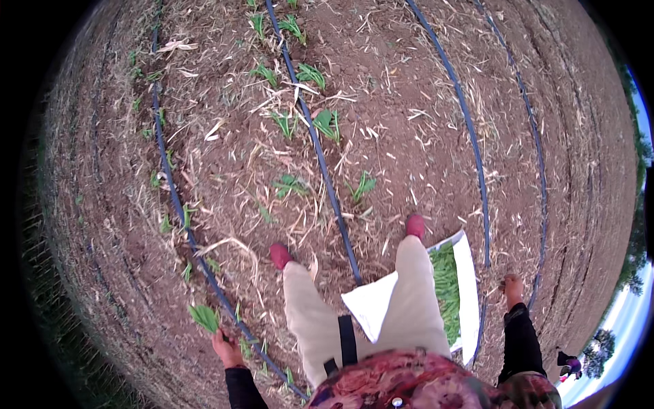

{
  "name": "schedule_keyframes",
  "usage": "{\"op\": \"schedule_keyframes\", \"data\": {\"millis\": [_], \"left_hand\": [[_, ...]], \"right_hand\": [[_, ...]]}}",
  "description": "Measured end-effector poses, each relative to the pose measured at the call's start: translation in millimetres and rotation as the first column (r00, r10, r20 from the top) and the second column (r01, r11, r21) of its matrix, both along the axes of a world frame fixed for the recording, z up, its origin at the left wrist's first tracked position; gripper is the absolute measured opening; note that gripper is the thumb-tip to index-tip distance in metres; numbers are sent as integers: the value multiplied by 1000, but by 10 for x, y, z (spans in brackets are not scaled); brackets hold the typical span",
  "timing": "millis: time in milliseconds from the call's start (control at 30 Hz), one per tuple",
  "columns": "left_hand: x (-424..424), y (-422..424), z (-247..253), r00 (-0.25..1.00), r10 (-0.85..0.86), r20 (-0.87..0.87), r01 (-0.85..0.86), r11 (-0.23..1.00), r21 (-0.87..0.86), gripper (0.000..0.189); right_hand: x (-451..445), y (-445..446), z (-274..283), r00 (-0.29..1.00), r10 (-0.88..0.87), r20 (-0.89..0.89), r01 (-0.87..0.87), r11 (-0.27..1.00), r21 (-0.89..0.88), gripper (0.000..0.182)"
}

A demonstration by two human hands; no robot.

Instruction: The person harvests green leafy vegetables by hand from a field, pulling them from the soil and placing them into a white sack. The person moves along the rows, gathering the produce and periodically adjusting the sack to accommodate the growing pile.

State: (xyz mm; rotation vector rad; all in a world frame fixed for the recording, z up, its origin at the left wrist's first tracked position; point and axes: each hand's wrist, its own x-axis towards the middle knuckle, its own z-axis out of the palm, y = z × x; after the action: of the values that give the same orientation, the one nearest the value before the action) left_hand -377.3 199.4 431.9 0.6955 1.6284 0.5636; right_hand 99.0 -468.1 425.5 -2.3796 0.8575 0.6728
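Note:
My left hand [227,348] holds a green leafy seedling [204,318] by its lower end, with the leaf pointing up and away from me. It is out to my left, beside a dark drip irrigation line [217,288]. My right hand [512,290] hangs out to the right with its fingers curled; whether it grips anything is too small to tell. Between that hand and my right leg, a white sack [466,291] holds a dense bunch of green seedlings [445,289]. Part of the sack is hidden behind my leg, and a white corner [375,304] shows between my legs.
Young plants [363,186] stand in pairs along a middle drip line [327,176], which runs between my red shoes [280,255]. More drip lines [472,138] cross the brown soil to the right. Dry stalk litter [230,243] is scattered about. Another person [569,364] is far off at right.

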Motion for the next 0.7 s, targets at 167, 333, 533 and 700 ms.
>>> {"op": "schedule_keyframes", "data": {"millis": [167,333,533,700], "left_hand": [[-1607,-1098,822,883,342,-322,-387,918,-89,20],[-2607,-1882,400,881,207,-426,-282,952,-119,28],[-1712,-250,99,939,324,-119,-339,931,-137,22],[-882,1364,667,989,-144,38,145,989,-23,9]], "right_hand": [[-103,-337,217,995,88,43,-93,983,158,14],[400,522,647,903,384,193,-411,903,123,14],[-39,604,1155,860,299,412,-362,928,82,17],[-2237,-183,1063,942,329,60,-324,942,-85,24]]}}
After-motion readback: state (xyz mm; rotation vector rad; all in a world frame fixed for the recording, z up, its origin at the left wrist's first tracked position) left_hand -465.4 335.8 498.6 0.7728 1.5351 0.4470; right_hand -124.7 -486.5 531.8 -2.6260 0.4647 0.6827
